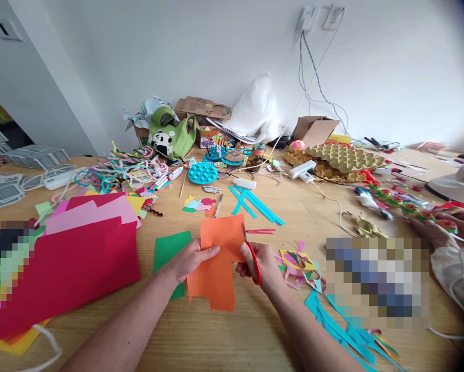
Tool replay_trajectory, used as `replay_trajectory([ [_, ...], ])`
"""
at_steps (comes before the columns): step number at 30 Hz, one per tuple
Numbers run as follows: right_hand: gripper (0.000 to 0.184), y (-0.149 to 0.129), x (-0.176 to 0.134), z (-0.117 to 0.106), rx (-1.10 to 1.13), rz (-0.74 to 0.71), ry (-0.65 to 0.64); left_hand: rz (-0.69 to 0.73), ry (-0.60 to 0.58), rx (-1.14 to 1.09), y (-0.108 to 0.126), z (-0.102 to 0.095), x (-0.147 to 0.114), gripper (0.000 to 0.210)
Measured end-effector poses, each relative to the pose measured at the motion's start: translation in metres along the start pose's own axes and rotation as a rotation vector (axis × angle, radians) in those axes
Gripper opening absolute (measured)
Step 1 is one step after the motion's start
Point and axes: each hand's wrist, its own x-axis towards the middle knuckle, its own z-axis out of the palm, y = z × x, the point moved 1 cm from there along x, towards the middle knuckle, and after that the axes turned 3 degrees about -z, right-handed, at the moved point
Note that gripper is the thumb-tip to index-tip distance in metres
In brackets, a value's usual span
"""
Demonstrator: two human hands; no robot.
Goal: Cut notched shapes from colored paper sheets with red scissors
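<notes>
My left hand [191, 261] pinches a sheet of orange paper [216, 284] by its left side, thumb on top. The sheet has stepped, cut edges and is held above the table. Red-handled scissors [258, 268] are gripped in my right hand [265, 263], with their dark blades upright at the paper's upper right edge. How far apart the blades are, I cannot tell. Green paper [172, 248] lies partly behind my left hand. Beyond the orange sheet are small colourful paper cutouts [201, 204] and a pen-like tool [218, 205].
Large red paper [92, 263] and other coloured sheets lie at left. Blue paper strips [255, 204] are ahead, with more blue offcuts [336, 320] at right. Pipe cleaners [127, 168], a panda bag [172, 137] and egg trays [344, 155] stand farther back. Another person's hands [433, 232] are at right.
</notes>
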Motion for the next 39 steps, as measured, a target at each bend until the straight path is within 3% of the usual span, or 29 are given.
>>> replay_trajectory([
  [8, 0.056, 0.0002, -0.0011, -0.0009, -0.029, -0.004, 0.008, -0.004, 0.016, 0.0, 0.0007, 0.0005, -0.0009, 0.033],
  [39, 0.057, -0.0002, -0.0019, 0.0014, -0.025, 0.016, 0.049, -0.007, 0.01, 0.025, 0.0003, 0.0009, -0.0013, 0.045],
])
